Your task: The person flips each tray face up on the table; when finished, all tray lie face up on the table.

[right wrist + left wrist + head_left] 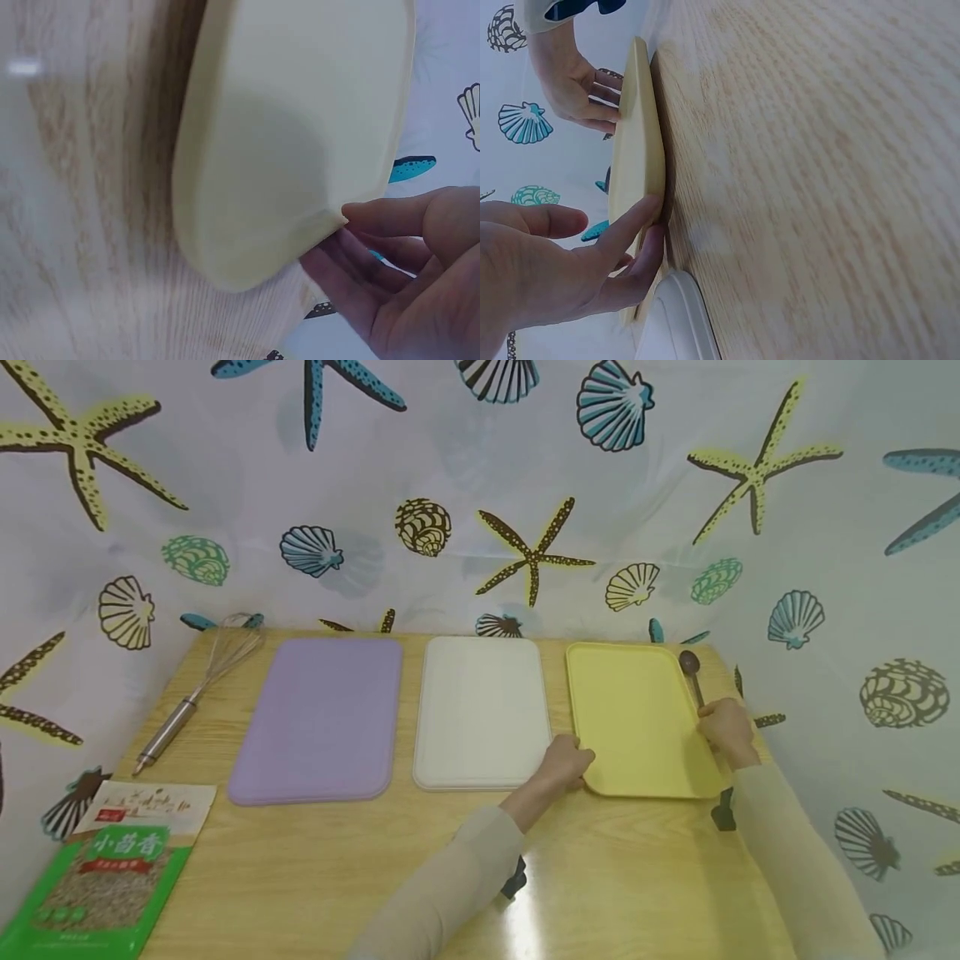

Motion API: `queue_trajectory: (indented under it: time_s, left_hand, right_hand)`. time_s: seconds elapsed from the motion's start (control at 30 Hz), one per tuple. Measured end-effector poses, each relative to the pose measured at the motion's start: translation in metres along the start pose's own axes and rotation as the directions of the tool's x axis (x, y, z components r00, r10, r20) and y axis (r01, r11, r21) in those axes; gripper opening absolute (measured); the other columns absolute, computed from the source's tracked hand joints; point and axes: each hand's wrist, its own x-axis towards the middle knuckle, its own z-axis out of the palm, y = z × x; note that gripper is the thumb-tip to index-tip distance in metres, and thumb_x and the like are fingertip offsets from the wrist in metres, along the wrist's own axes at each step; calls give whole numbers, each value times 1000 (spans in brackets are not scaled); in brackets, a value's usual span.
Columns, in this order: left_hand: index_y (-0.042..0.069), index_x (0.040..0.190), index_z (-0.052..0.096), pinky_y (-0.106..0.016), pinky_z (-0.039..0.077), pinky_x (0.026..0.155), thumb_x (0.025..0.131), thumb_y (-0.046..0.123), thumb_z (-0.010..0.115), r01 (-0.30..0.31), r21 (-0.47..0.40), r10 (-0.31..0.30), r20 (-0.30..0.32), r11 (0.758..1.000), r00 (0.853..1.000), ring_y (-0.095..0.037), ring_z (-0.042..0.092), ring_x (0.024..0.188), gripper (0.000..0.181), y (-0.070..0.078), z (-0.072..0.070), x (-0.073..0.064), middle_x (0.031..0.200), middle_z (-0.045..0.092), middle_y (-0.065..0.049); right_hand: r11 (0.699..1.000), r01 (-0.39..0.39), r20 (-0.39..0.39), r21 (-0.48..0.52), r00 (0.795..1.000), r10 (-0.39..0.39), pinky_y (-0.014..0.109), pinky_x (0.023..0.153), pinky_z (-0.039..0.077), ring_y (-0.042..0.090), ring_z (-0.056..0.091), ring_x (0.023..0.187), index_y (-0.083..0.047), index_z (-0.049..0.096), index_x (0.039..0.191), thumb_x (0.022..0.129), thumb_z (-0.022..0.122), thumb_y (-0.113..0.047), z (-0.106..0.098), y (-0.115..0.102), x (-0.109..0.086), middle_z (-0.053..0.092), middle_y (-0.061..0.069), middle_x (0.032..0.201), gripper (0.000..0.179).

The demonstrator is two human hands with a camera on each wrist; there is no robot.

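A yellow tray (637, 718) lies at the right of the wooden table, its rim in both wrist views. At its right edge my right hand (727, 731) pinches the rim, thumb above and fingers beneath, as the right wrist view shows. My left hand (577, 262) is at the tray's left front side. Its fingertips touch the outer side of the rim, while the thumb stands above, apart from the tray. In the left wrist view, a dark shadow runs along the tray's lower edge. Just past the right hand lies a dark spoon (690, 662), its handle partly hidden.
Left of the yellow tray lie a white tray (483, 714) and a purple tray (318, 718). A whisk (180, 718) rests at the table's left edge, with a green seed packet (101, 877) in front. Shell-patterned cloth (450, 460) hangs behind and beside the table (300, 877).
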Motion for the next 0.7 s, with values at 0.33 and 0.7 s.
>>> queue_trajectory:
  time_s: [0.33,0.7]
  left_hand:
    - [-14,136,41,-40,53,82,91,7,47,-239,327,277,-74,914,958,-31,61,90,50,-7,-31,-26,116,58,-25]
    - [-7,140,41,-50,45,99,96,16,52,-101,680,391,-288,726,874,-44,39,128,50,-39,-128,-41,144,37,-29]
  right_hand:
    - [987,137,-158,-80,976,-148,27,40,36,15,43,47,14,63,106,89,45,-4,15,-19,-21,62,23,79,31]
    - [911,406,-173,74,905,-389,21,41,41,32,67,77,10,60,119,93,50,-5,84,-105,-76,64,28,113,32]
